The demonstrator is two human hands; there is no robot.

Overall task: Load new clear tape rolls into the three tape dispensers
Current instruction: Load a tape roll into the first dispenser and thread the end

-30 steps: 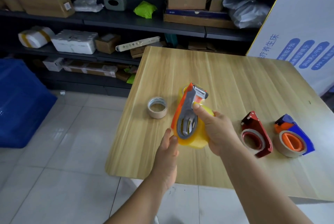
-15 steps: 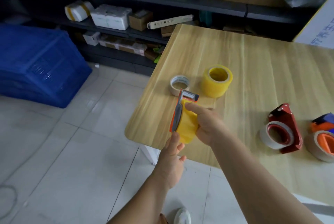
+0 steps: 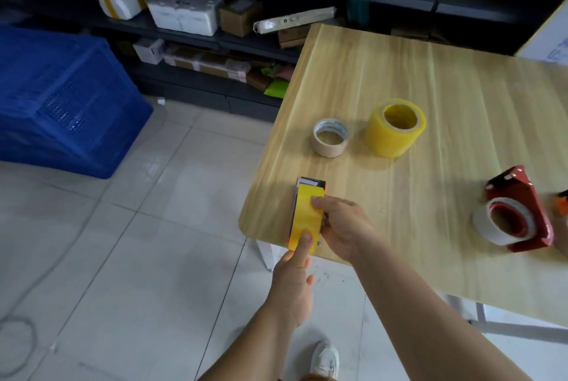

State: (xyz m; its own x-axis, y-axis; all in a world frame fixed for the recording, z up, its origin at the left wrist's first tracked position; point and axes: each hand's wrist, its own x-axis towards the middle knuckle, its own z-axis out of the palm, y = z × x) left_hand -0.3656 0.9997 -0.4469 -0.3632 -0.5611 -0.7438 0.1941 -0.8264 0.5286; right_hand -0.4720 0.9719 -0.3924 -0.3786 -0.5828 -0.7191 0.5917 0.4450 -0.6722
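Step in hand: seating a yellowish clear roll in the orange dispenser (image 3: 307, 214), held edge-on over the near left corner of the worktop (image 3: 430, 97).
Right hand (image 3: 345, 227): my grip is closed around the dispenser's right side, forefinger laid across the top of the tape.
Left hand (image 3: 293, 283): not clasping; one finger presses the tape's lower face, the rest loosely curled.
How to do it well, I judge: keep the right hold firm so the frame cannot twist, push the roll squarely onto its hub, then draw the free end up toward the metal cutter at the far end without letting it fold onto itself. Whether the roll is fully home I cannot tell from this angle.
Spare roll (image 3: 395, 127): stands on the worktop, just beside a thin worn core (image 3: 330, 137).
Red dispenser (image 3: 519, 214): lies to my right with a nearly spent whitish roll in it; likely next.
Third dispenser: only an orange sliver at the right edge.
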